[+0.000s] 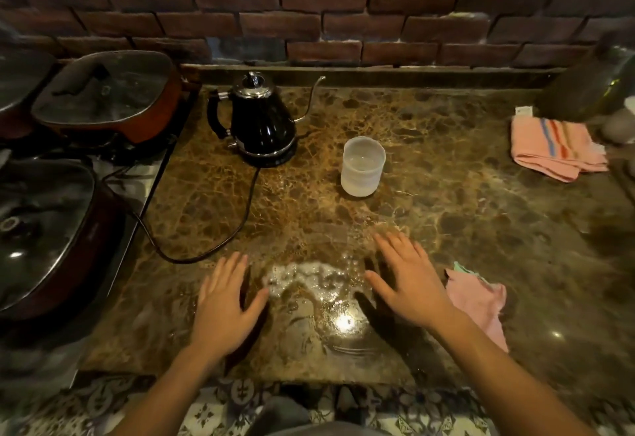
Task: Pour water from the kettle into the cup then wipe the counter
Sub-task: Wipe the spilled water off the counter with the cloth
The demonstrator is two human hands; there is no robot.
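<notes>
While the kettle (263, 122) sits on its base at counter (446, 202) rear, cup (363, 166) just right of it, our left hand (225, 301) and right hand (409, 281) lie flat, empty. Risks: cord (220, 246) near puddle (309, 284); cloth (479, 301) ungrasped; we may knock the cup.

Your left hand (225, 305) and right hand (409, 281) lie flat and empty on the marble desk (446, 202), fingers (395, 246) spread, with a wet patch (309, 284) between them. The black kettle (259, 119) sits on its base at the back left, spout toward the translucent cup (362, 165) just beside it. A pink cloth (479, 301) lies near your right wrist; a striped towel (556, 147) lies far right.
</notes>
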